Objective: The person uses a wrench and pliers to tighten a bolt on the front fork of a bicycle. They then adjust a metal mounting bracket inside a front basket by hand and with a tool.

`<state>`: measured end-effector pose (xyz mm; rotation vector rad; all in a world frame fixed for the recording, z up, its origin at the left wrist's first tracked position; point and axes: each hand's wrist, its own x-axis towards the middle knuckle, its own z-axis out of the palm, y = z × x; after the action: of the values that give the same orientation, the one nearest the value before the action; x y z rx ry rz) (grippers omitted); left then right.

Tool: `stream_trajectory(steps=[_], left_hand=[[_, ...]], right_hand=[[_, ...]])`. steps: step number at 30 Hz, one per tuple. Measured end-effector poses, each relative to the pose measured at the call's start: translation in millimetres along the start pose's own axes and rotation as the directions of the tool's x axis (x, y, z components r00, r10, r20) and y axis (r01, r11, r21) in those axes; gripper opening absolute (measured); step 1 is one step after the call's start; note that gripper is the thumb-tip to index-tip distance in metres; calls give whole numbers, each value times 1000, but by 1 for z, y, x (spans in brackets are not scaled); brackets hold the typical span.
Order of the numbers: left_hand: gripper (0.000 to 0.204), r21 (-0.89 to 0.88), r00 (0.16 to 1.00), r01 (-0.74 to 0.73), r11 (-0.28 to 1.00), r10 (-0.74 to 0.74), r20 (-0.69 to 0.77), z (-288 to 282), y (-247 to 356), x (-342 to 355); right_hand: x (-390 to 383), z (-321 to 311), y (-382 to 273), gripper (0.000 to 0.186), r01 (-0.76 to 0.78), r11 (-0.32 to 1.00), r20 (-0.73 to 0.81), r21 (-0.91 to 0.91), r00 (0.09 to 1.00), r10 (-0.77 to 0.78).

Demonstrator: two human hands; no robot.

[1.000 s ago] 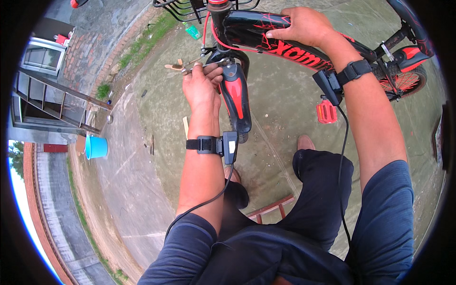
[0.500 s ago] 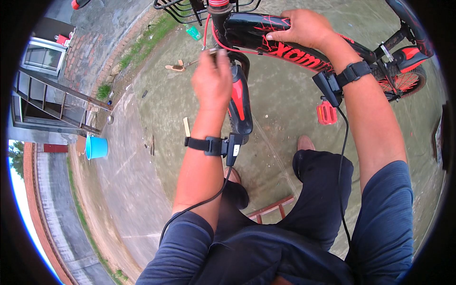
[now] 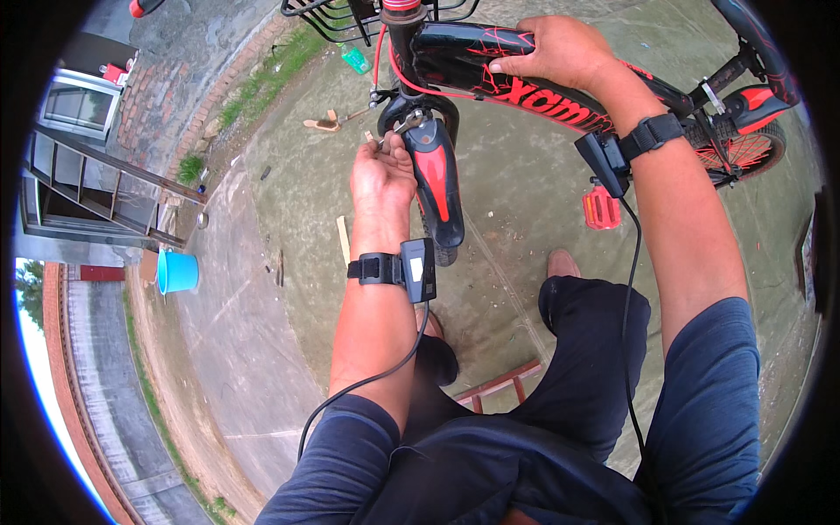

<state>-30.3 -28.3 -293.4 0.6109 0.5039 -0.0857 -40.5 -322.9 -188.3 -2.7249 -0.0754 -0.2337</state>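
My left hand (image 3: 382, 178), palm up with curled fingers, holds a metal wrench (image 3: 404, 122) against the top of the front fork, by a black-and-red front mudguard (image 3: 437, 184). My right hand (image 3: 564, 54) grips the upper tube of the black bicycle frame (image 3: 451, 57), thumb along its side. A red cable runs down the head tube beside the fork. The bolt under the wrench is too small to make out.
A black wire basket (image 3: 337, 19) is at the top, near a green bottle (image 3: 354, 59). A red pedal (image 3: 602, 206) hangs below the frame. Wooden scraps (image 3: 322, 123) lie on the ground. A blue bucket (image 3: 178, 271) and a leaning ladder (image 3: 114, 175) stand left.
My left hand rose and turned back-up half a second ago, and is now lower, turned palm up around the wrench. My right hand stays on the frame.
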Motion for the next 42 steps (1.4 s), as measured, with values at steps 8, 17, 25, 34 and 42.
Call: stream_trajectory(steps=[8, 17, 25, 34, 42], left_hand=[[20, 180, 983, -181, 967, 179, 27, 15, -3, -14], [24, 546, 446, -591, -594, 323, 835, 67, -18, -51], [19, 592, 838, -540, 598, 447, 313, 42, 0, -46], [18, 204, 985, -170, 964, 172, 6, 10, -2, -15], [18, -20, 999, -21, 1000, 20, -38, 11, -5, -8]], right_hand=[[-2, -4, -6, 61, -11, 1000, 4, -6, 1000, 11], [-3, -5, -7, 60, -25, 1000, 20, 15, 999, 25], [-1, -4, -4, 61, -15, 999, 19, 35, 1000, 15], [-3, -4, -7, 60, -16, 1000, 9, 9, 1000, 16], [-3, -4, -6, 61, -8, 1000, 5, -5, 1000, 8]])
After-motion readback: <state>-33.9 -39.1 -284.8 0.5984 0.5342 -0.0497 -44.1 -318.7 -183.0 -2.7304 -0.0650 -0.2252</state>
